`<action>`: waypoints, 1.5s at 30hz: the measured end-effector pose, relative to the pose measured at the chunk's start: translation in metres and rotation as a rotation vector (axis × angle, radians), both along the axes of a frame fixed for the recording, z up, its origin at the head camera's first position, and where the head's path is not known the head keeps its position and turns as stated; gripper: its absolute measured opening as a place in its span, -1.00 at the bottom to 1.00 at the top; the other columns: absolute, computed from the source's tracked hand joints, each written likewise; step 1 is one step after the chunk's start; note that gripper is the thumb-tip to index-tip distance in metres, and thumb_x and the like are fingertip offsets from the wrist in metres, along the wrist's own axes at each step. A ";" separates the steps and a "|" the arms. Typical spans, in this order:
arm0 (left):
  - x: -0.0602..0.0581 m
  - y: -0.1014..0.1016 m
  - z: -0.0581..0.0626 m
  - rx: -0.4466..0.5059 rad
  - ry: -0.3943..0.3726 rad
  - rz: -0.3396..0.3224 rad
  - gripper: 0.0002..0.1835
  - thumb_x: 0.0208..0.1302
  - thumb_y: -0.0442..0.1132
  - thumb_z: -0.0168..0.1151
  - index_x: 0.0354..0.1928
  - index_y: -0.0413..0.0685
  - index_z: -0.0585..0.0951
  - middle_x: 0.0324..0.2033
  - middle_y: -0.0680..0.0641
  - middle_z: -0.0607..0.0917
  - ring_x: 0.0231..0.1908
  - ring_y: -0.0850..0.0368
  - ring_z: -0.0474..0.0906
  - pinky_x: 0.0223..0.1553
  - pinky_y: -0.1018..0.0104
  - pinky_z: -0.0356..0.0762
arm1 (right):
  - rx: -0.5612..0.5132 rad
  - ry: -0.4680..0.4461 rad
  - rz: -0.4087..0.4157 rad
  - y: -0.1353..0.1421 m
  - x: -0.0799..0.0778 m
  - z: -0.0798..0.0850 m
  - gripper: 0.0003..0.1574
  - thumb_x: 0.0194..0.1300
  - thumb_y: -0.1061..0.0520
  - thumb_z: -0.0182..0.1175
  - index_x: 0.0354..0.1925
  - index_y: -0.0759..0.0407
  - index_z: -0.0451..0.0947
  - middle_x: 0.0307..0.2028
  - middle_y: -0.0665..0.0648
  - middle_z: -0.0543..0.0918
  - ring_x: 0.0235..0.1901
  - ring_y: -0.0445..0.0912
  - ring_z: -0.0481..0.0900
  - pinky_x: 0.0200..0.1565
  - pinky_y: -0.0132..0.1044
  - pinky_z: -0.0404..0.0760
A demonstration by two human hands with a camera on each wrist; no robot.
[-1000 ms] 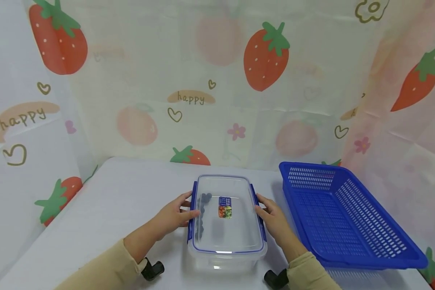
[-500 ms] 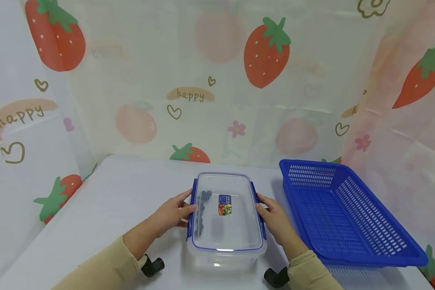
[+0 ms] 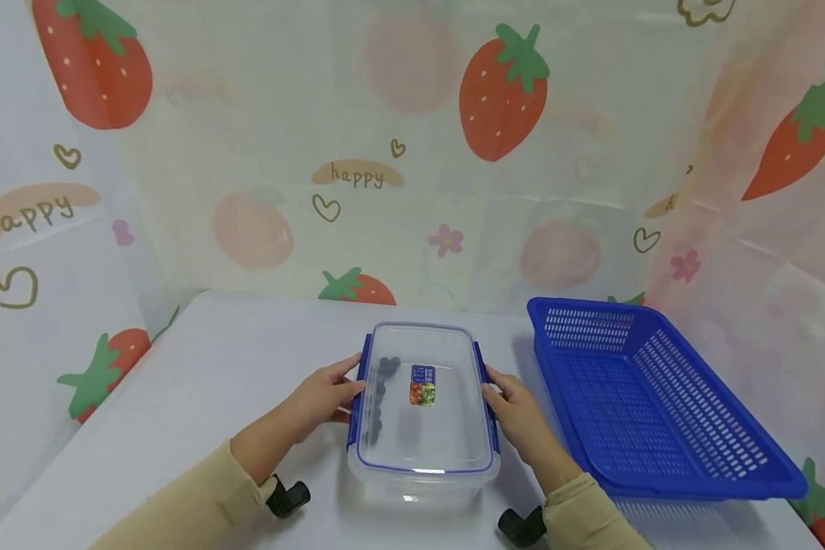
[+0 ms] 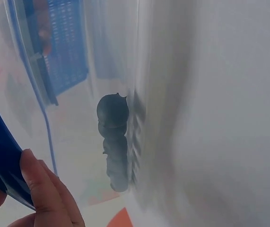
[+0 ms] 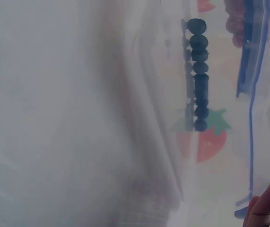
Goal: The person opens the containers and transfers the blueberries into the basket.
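Observation:
A clear plastic food container [image 3: 454, 439] with a clear lid, blue seal and blue side latches sits on the white table. Along its left inner side runs a row of blueberries [image 4: 113, 113], also visible through the wall in the right wrist view. My left hand [image 3: 319, 401] pinches the left latch [image 4: 0, 151], thumb at the lid edge and fingers beneath. On the opposite side, my right hand [image 3: 519, 412] holds the right latch [image 3: 492, 428] with its thumb and fingers. Both long-side latches stick outward, and a colourful label [image 3: 422, 385] marks the lid.
To the right of the container stands a blue perforated plastic basket [image 3: 674, 473], close by my right hand. White cloth covers the table [image 3: 247, 336]. Behind it hangs a strawberry-print curtain [image 3: 412, 229], with more of it at both sides.
The head view has tilted slightly, so the scene sits a little higher. My left thumb has drawn back from over the lid to its edge. The right hand keeps its hold.

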State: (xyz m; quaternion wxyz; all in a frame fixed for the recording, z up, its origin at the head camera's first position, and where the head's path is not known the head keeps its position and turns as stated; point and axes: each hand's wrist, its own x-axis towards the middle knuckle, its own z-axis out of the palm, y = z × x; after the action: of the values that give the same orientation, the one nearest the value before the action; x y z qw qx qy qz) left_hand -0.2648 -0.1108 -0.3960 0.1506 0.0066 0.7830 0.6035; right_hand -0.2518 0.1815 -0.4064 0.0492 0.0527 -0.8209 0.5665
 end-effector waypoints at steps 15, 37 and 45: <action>-0.002 -0.001 0.011 -0.068 -0.014 -0.018 -0.37 0.31 -0.24 0.05 0.38 0.13 0.12 -0.19 -0.16 0.53 -0.33 0.04 0.54 -0.28 0.24 0.61 | -0.041 -0.015 -0.005 -0.002 0.002 0.001 -0.44 0.31 0.26 0.03 0.24 0.38 0.23 -0.05 0.31 0.43 -0.32 -0.17 0.41 -0.31 -0.43 0.50; -0.002 -0.018 0.007 -0.048 -0.047 -0.010 -0.41 0.29 -0.25 0.09 0.34 0.04 0.19 -0.11 -0.13 0.58 -0.21 0.08 0.57 -0.18 0.18 0.59 | -0.038 -0.024 0.001 -0.003 0.006 0.004 -0.44 0.33 0.22 0.03 0.25 0.34 0.24 -0.01 0.31 0.42 -0.31 -0.15 0.42 -0.31 -0.40 0.51; -0.002 -0.021 -0.007 -0.050 -0.081 -0.036 -0.40 0.23 -0.42 0.10 0.31 -0.06 0.24 -0.22 -0.14 0.56 -0.28 0.09 0.56 -0.22 0.23 0.61 | 0.013 -0.022 -0.005 -0.004 0.006 0.003 -0.44 0.33 0.21 0.02 0.26 0.34 0.23 0.02 0.32 0.42 -0.29 -0.13 0.43 -0.28 -0.38 0.51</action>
State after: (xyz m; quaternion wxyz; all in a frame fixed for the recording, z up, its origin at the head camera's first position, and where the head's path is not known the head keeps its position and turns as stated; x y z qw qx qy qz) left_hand -0.2666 -0.1314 -0.4025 0.1928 -0.0076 0.7910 0.5806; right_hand -0.2454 0.1779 -0.4030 0.0411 0.0447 -0.8252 0.5616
